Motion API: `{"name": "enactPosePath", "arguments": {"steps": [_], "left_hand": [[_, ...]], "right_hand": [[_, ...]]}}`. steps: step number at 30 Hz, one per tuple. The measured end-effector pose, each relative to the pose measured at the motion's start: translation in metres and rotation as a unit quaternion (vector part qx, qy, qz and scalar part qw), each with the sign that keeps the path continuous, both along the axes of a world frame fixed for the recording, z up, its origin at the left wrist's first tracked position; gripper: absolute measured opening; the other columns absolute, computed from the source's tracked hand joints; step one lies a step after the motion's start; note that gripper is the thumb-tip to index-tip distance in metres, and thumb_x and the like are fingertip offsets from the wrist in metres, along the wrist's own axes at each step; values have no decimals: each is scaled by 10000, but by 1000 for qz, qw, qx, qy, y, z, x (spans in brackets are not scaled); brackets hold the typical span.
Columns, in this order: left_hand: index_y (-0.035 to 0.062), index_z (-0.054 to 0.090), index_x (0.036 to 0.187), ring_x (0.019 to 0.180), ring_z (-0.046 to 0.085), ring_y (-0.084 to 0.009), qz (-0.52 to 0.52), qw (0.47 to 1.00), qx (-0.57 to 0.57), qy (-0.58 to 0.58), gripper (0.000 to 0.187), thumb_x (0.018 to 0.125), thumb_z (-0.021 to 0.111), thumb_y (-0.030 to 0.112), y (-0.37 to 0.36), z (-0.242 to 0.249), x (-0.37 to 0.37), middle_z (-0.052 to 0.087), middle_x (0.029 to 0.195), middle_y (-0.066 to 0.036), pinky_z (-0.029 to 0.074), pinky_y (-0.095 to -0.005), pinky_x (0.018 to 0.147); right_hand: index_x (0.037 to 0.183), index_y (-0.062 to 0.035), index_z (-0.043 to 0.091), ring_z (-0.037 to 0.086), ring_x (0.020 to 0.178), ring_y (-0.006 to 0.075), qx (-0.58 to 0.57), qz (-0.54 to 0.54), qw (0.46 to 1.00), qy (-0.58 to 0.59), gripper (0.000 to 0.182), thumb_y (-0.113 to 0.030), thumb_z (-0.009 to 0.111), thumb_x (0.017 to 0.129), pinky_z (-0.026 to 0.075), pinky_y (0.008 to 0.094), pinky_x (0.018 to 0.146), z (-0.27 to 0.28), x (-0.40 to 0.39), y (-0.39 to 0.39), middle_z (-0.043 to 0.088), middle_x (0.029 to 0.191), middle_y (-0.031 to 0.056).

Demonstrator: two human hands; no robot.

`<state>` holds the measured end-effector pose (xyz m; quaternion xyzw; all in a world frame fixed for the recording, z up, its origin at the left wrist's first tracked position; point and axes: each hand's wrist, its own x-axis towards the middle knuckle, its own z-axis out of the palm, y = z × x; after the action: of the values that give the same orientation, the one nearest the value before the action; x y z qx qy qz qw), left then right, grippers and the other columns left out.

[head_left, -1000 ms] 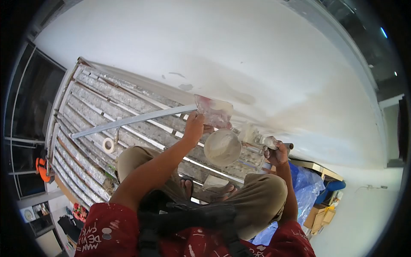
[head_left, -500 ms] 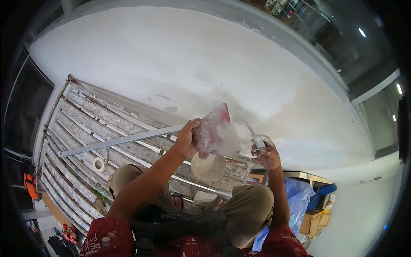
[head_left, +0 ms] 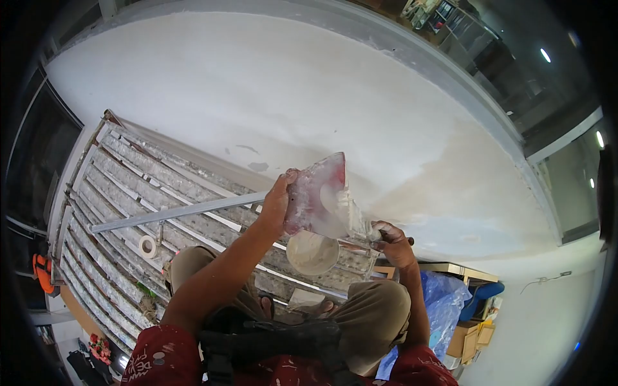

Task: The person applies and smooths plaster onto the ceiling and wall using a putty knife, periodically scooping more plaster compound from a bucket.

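Observation:
My left hand [head_left: 280, 198] is closed on the left edge of a red plastic sheet [head_left: 312, 193] smeared with white paste. A small tool with a dark handle [head_left: 410, 241] is gripped in my right hand [head_left: 394, 243], its pale, paste-covered end against the right edge of the sheet. Just below the sheet sits a round tub [head_left: 313, 253] of pale material. Behind my left forearm a long metal straightedge [head_left: 180, 212] lies across the slatted platform.
Under me is a paste-spattered slatted platform [head_left: 122, 186] with a tape roll [head_left: 148, 246] on it. A white wall [head_left: 257, 77] rises ahead, below a window ledge. Blue plastic sheeting [head_left: 441, 302] and cardboard boxes [head_left: 460, 341] stand at lower right.
My right hand has moved slightly left and down and turned, bringing the tool to the sheet's right edge. The sheet in my left hand has shifted slightly left.

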<state>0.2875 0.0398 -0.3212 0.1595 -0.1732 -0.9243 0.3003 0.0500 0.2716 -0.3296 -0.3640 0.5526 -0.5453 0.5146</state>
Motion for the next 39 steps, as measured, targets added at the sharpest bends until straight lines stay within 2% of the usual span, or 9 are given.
{"name": "enactPosePath", "arguments": {"steps": [10,12,18,24,27,31,34,38,39], "left_hand": [[89,555,1133,951,641,-198,54,998,-10,-43,268,1016,471,315,-10,48,7,622,1052,-75,568,-379,834],[84,544,1145,987,637,-209,93,994,-55,-32,271,1023,465,312,-17,27,11,621,1082,-85,559,-399,877],[84,555,1139,1017,631,-224,90,994,-48,-34,245,1016,481,283,-7,7,10,624,1096,-83,541,-426,919],[119,556,1184,918,653,-145,13,991,-79,-108,277,963,550,285,3,2,13,654,1052,-24,582,-330,766],[108,543,1196,883,656,-151,-47,990,-88,-96,283,929,587,194,15,0,6,651,1019,-25,605,-372,802],[92,465,1281,939,663,-169,-149,985,-77,-47,414,892,596,41,36,10,-10,628,1054,-36,598,-427,929],[83,408,1345,1011,653,-197,-201,969,-108,-89,455,923,578,74,50,27,-26,599,1144,-63,587,-427,946],[59,450,1293,1039,660,-241,-352,878,-215,-241,323,998,508,177,61,54,-55,623,1117,-98,597,-409,833],[52,465,1269,1025,664,-247,-426,836,-236,-254,304,1000,511,187,60,56,-65,630,1099,-106,598,-411,827]], "right_hand": [[1282,-32,622,580,1192,193,147,60,981,112,454,47,644,835,470,333,1025,-21,2,7,622,1320,84],[1322,-34,599,594,965,132,130,121,955,239,517,10,645,809,493,297,873,-34,24,8,659,1127,55],[1257,-55,632,579,1159,331,37,112,914,388,474,-42,659,784,452,425,1015,-160,49,29,629,1218,173],[1157,-79,709,568,1197,357,20,68,853,517,340,-182,690,833,448,448,1040,-113,42,13,635,1241,150],[1212,-83,684,629,1136,319,132,42,935,327,375,-198,700,856,497,411,979,-59,27,-15,656,1226,143],[1323,-20,576,622,1134,203,35,139,962,231,436,-192,654,930,508,371,954,4,17,-41,665,1214,99],[1308,-47,572,599,1125,202,10,25,999,42,438,-261,672,939,465,359,996,32,25,-35,657,1189,96],[1162,-32,639,602,1086,177,-71,-99,988,94,251,-156,603,946,476,375,952,21,9,-11,657,1178,72],[1147,-27,641,609,1084,190,-78,-126,989,-18,235,-120,586,937,480,381,947,13,3,-2,659,1175,82]]}}
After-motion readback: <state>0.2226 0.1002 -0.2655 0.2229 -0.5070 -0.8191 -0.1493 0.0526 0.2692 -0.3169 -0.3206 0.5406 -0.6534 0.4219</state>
